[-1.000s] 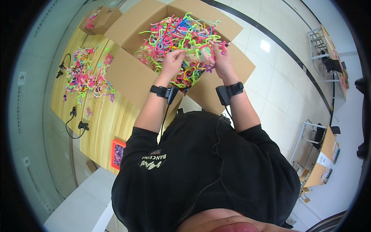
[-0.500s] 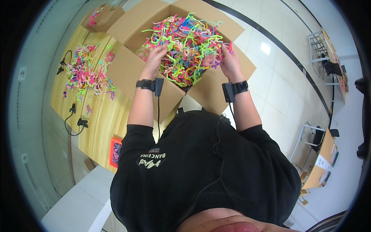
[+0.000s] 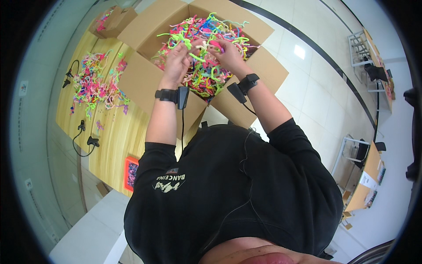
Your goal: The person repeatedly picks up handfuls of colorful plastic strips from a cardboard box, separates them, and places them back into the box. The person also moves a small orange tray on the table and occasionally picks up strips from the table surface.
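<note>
A large open cardboard box is heaped with tangled, bendy fuzzy strands in neon green, pink, blue, yellow and white. My left hand is over the left part of the heap, its fingers closed on a bright green strand. Just to its right, my right hand grips a pink strand between bent fingers. A pale strand lies between both hands; I cannot tell whether either holds it. Both wrists carry black strapped devices with cables.
On the wooden table at left are a strand pile, a smaller cardboard box, black cabled clips and an orange tray. Desks and chairs stand along the right wall; white floor tiles lie between.
My right hand has moved left and up from the box's right side toward my left hand. My left hand moved left earlier and now sits slightly higher, with a green strand in its fingers.
</note>
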